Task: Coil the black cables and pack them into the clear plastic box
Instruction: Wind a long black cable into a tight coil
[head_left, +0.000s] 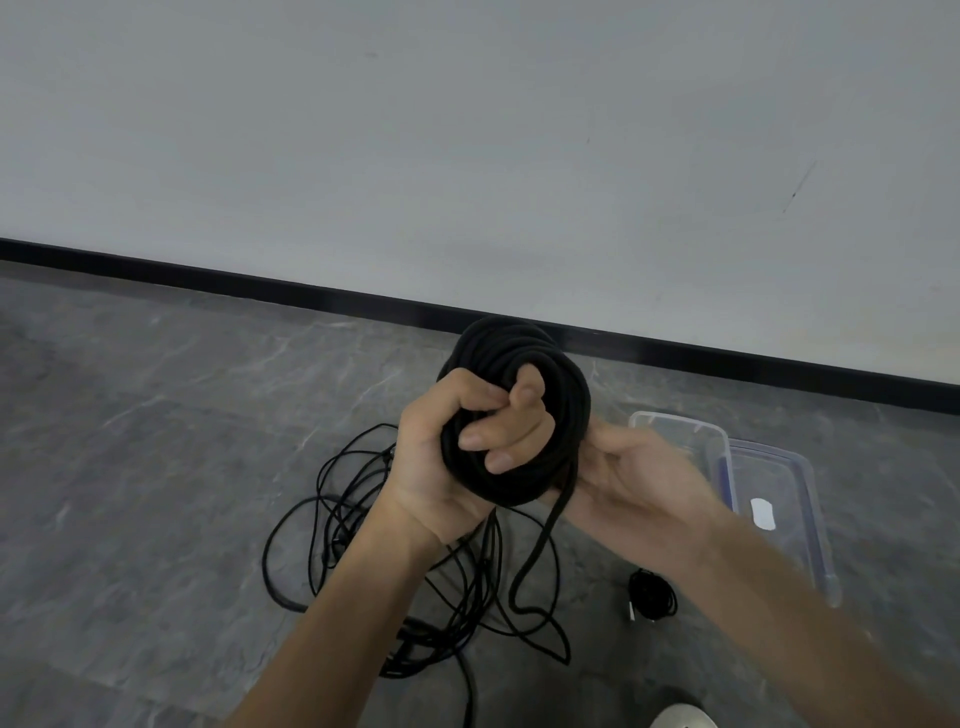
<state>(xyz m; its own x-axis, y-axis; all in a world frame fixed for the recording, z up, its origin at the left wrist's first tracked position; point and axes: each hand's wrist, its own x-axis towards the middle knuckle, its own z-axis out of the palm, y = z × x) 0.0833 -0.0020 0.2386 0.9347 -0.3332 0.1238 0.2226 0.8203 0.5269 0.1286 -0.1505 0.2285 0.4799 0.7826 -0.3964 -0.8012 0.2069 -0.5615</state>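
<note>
1. Grey veined floor (156, 415) is meeting a white wall (467, 130) along a black skirting strip (260, 283), and the action is happening right in front of it.
2. Left hand (457, 447) is clamping the thick black coil (524, 358), with fingers (511, 431) curling through its centre. I'd say that's keeping the loops from springing apart.
3. Right hand (639, 478) is sitting just right of those fingers, thumb against the coil's rim. It's blurring and its fingers are hiding behind the loops, so I can't tell whether it's gripping.
4. Loose tail (540, 540) is dropping below the fingers into the tangle of black cables (363, 561) on the floor, so by my reading there's winding left to do.
5. Clear plastic box (675, 415) is waiting on the floor beyond the right hand. A blue-trimmed clear piece (810, 499) is lying beside it, and a small wound bundle (652, 597) is sitting nearby.
6. White label (762, 513) is showing on that blue-trimmed piece, but no writing is readable.
</note>
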